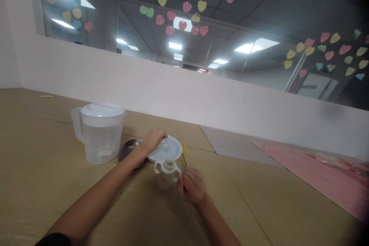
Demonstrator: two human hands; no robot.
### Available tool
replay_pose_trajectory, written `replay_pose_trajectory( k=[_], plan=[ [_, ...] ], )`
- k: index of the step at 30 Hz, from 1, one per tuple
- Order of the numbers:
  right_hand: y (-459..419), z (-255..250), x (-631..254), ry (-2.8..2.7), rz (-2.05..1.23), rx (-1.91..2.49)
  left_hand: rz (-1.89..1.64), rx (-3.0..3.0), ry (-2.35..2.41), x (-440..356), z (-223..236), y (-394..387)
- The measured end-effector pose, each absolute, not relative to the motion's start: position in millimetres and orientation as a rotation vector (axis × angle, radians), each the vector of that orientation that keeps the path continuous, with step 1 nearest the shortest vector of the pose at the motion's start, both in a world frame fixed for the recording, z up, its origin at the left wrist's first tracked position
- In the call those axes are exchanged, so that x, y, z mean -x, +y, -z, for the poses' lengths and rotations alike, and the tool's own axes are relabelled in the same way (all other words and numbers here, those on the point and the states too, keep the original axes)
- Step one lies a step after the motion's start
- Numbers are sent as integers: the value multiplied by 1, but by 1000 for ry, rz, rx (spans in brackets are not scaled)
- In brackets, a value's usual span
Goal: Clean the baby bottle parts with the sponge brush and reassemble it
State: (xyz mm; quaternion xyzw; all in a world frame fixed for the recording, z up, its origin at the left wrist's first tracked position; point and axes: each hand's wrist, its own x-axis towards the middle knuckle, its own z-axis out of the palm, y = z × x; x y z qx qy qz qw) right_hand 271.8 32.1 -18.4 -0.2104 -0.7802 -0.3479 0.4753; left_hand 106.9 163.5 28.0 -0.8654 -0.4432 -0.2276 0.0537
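Note:
A small clear bottle (165, 180) with two white side handles stands upright on the table, its mouth uncovered. My right hand (191, 185) is closed in a fist at the bottle's right handle and appears to grip it. Over a pale blue plate (152, 156), my left hand (154, 140) has its fingers pinched together. From those fingers a thin pale strand (172, 151) slants down past the bottle's mouth toward my right hand; its kind is unclear. Behind my right hand is a slim yellow-and-green item (184, 153), its lower end hidden.
A lidded translucent pitcher (102, 142) stands to the left. A round metal dish (123, 153) lies partly under my left forearm. A pink mat (311, 173) lies at right. Behind the table (245, 207) runs a low white wall (161, 96) below glass with heart-shaped notes.

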Motion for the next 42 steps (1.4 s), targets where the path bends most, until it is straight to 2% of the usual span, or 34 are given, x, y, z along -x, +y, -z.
replay_pose_trajectory(
  k=[9,15,23,27,29,32,38,42],
  plan=[
    [40,16,-279,-1852,918,517,519,2584,-1466,-101,-12,177],
    [58,26,-286,-1857,800,838,577,2757,-1438,-102,1,184],
    [71,35,-289,-1709,104,1334,952,3018,-1303,-98,-11,191],
    [76,39,-292,-1698,-9,1403,1462,3347,-1154,-103,-30,174],
    [77,40,-292,-1712,-16,1412,1575,3469,-1078,-104,-43,158],
    [77,40,-292,-1726,-18,1416,1529,3563,-926,-104,-62,129],
    [76,39,-293,-1745,9,1437,978,3489,-790,-101,-78,98],
    [76,39,-294,-1749,21,1450,986,3439,-784,-100,-77,99]
  ],
)
